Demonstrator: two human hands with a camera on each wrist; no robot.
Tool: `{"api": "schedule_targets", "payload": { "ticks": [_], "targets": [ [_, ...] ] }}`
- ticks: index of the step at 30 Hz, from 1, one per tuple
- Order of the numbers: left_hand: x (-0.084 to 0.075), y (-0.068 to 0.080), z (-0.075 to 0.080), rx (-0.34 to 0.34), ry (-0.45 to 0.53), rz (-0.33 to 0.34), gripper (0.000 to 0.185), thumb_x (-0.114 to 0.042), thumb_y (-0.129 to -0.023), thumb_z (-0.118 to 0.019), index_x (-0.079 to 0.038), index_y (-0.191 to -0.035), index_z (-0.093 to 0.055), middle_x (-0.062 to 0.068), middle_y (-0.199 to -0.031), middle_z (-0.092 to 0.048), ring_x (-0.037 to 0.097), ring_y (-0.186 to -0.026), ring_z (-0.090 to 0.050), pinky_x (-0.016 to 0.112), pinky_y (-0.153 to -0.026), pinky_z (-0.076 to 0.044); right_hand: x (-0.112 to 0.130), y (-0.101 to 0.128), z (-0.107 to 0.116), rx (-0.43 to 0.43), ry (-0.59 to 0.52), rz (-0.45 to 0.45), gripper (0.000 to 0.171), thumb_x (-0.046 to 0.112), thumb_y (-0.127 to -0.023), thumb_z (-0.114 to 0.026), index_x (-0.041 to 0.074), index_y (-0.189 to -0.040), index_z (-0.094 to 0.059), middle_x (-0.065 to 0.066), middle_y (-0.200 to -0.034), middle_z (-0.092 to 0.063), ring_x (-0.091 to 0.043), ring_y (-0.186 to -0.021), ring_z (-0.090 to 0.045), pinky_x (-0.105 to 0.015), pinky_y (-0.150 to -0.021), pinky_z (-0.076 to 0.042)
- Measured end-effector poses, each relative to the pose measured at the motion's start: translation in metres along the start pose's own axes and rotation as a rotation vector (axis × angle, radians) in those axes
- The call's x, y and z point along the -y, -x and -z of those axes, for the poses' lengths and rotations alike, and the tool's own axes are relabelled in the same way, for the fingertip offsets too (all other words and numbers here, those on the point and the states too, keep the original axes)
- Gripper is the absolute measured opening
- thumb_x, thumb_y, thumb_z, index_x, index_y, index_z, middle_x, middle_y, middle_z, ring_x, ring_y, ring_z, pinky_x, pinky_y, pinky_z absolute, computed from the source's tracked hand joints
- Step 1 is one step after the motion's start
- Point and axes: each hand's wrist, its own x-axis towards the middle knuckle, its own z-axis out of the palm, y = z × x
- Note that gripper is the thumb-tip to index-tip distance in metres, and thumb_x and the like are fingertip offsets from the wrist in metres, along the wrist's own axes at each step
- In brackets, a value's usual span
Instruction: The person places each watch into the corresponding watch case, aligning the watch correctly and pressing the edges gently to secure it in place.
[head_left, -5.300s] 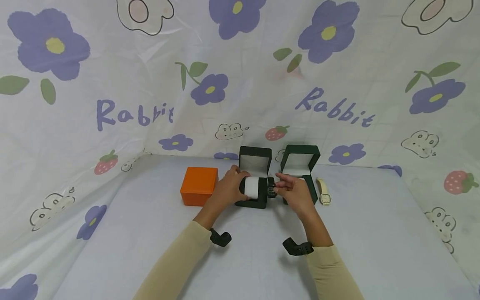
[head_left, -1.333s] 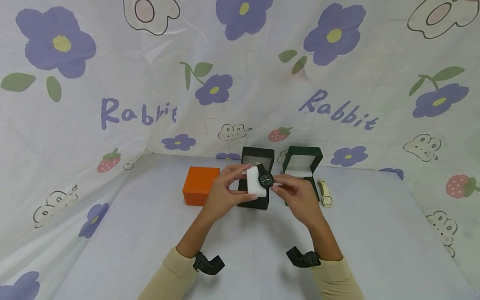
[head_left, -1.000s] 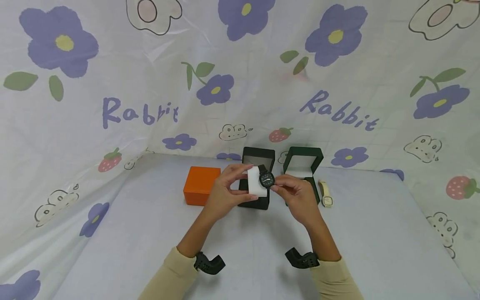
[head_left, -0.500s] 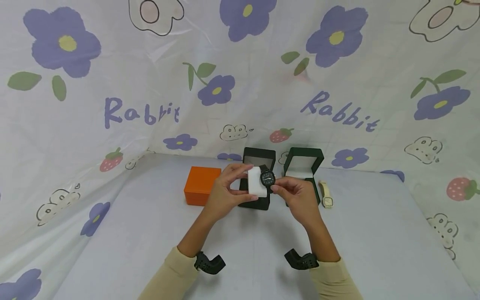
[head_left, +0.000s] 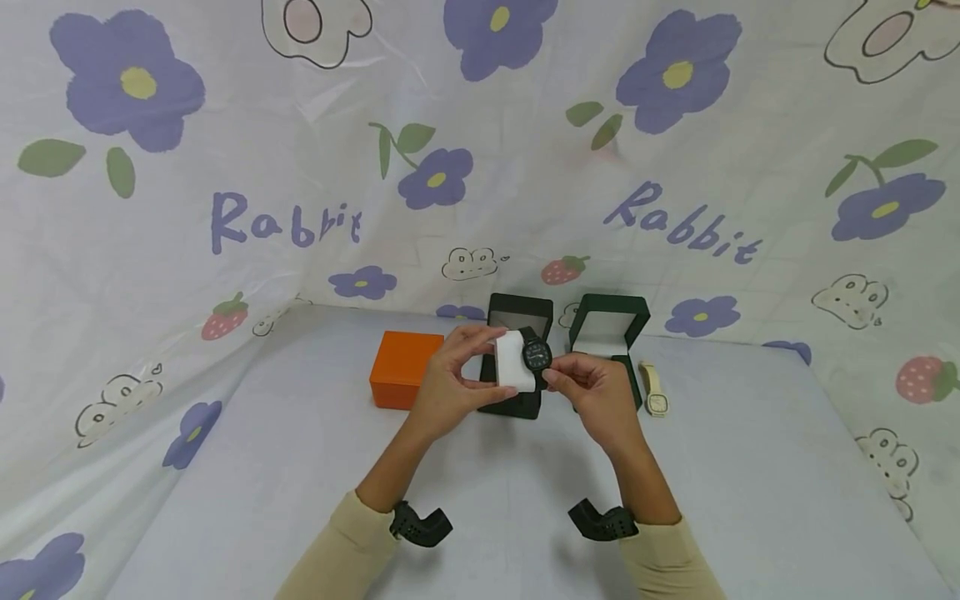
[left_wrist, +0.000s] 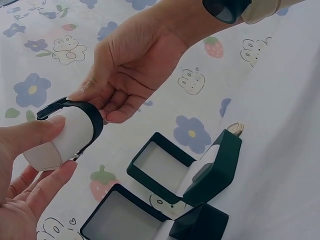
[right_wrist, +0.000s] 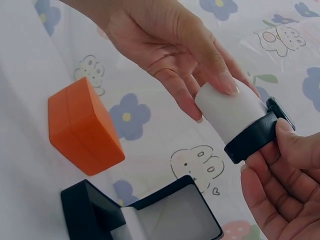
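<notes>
My left hand (head_left: 442,387) grips a white watch cushion (head_left: 513,362) between thumb and fingers, raised in front of the dark open watch box (head_left: 522,310). A black wristwatch (head_left: 537,355) sits around the cushion's right end, its round dial towards me. My right hand (head_left: 596,392) pinches the watch at its right side. In the left wrist view, the black strap (left_wrist: 94,120) curves round the white cushion (left_wrist: 75,135). The right wrist view shows my left fingertips on one end of the cushion (right_wrist: 227,110) and my right thumb (right_wrist: 295,142) at the watch.
A closed orange box (head_left: 405,367) stands left of the dark box. To the right is a green open watch box (head_left: 609,317), partly behind my right hand. A gold-coloured watch (head_left: 655,396) lies beside it on the white table (head_left: 750,467).
Around five seconds ago the cushion sat in the dark box and my right hand held the watch beside it. Now the cushion is lifted with the watch around it. Lately the watch has shifted slightly.
</notes>
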Motion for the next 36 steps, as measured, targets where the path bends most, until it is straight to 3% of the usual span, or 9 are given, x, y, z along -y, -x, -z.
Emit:
{"api": "schedule_targets", "payload": {
  "ticks": [7, 14, 27, 31, 36],
  "targets": [
    [0.0, 0.001, -0.006, -0.053, 0.006, -0.038, 0.066, -0.004, -0.075, -0.09, -0.018, -0.135, -0.067, 0.004, -0.134, -0.052, 0.028, -0.116, -0.059, 0.036, -0.073, -0.063, -0.005, 0.0, -0.001, -0.04, -0.003, -0.006, 0.012, 0.009, -0.093, -0.075, -0.003, -0.094, -0.076, -0.018, -0.083, -0.072, -0.017, -0.071, -0.065, -0.023, -0.055, -0.046],
    [0.002, 0.002, -0.01, -0.078, -0.007, -0.041, 0.068, -0.004, -0.074, -0.091, -0.017, -0.136, -0.066, 0.004, -0.137, -0.052, 0.028, -0.116, -0.059, 0.035, -0.074, -0.063, -0.004, 0.0, -0.002, -0.067, 0.026, -0.027, 0.01, 0.007, -0.092, -0.075, -0.002, -0.094, -0.077, -0.016, -0.086, -0.073, -0.022, -0.072, -0.068, -0.024, -0.068, -0.06],
    [0.004, 0.003, -0.012, -0.09, -0.018, -0.028, 0.069, -0.004, -0.075, -0.09, -0.017, -0.138, -0.065, 0.003, -0.139, -0.051, 0.027, -0.117, -0.06, 0.035, -0.074, -0.063, -0.002, 0.001, -0.008, -0.116, 0.012, -0.051, 0.01, 0.009, -0.091, -0.077, -0.001, -0.092, -0.077, -0.014, -0.084, -0.073, -0.018, -0.069, -0.068, -0.026, -0.062, -0.058],
    [0.005, 0.002, -0.009, -0.077, -0.015, -0.029, 0.07, -0.004, -0.076, -0.09, -0.014, -0.14, -0.063, 0.003, -0.139, -0.05, 0.027, -0.117, -0.059, 0.035, -0.074, -0.063, 0.006, 0.003, -0.011, -0.124, 0.037, -0.049, 0.011, 0.009, -0.092, -0.076, -0.002, -0.092, -0.077, -0.015, -0.085, -0.073, -0.012, -0.068, -0.068, -0.025, -0.063, -0.058],
    [0.002, 0.0, -0.002, -0.024, 0.004, -0.024, 0.072, -0.004, -0.077, -0.089, -0.013, -0.143, -0.061, 0.003, -0.138, -0.049, 0.026, -0.12, -0.058, 0.036, -0.076, -0.063, 0.006, 0.003, -0.008, -0.068, 0.034, -0.03, 0.013, 0.01, -0.092, -0.076, -0.001, -0.098, -0.078, -0.014, -0.091, -0.074, -0.012, -0.075, -0.067, -0.022, -0.07, -0.058]
  ]
}}
